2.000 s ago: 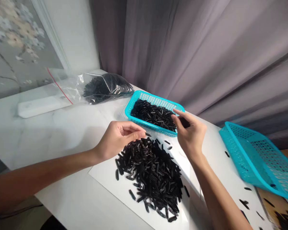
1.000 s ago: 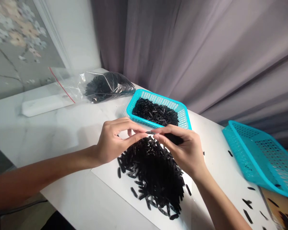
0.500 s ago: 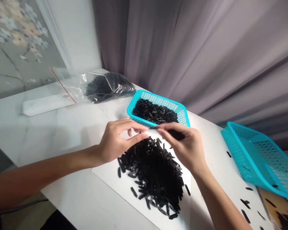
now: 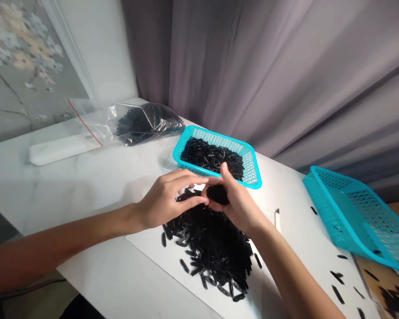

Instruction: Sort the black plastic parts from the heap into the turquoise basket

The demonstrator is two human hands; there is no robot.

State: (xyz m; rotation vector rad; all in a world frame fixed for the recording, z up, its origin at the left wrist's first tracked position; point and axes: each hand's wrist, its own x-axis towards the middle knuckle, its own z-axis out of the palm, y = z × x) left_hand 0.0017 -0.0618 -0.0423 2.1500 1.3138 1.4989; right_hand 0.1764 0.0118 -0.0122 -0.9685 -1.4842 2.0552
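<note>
A pile of small, flat black strips lies on a white sheet below my hands. Over its far edge, my right hand is turned palm inward with the thumb up, its curled fingers cupping a cluster of black strips. My left hand meets it from the left, fingertips at the right hand's fingers. Thumb and fingers of the left hand are apart, and I see nothing between them. Just beyond stands a turquoise basket partly filled with similar strips.
A clear zip bag of black strips lies at the back left beside a white block. Another turquoise basket stands on the right, near loose strips. A slim white object with a dark tip lies right of my right hand.
My right hand has turned over from a pinch on a black strip, so its palm and the cluster in it now show. My left hand has shifted slightly right.
</note>
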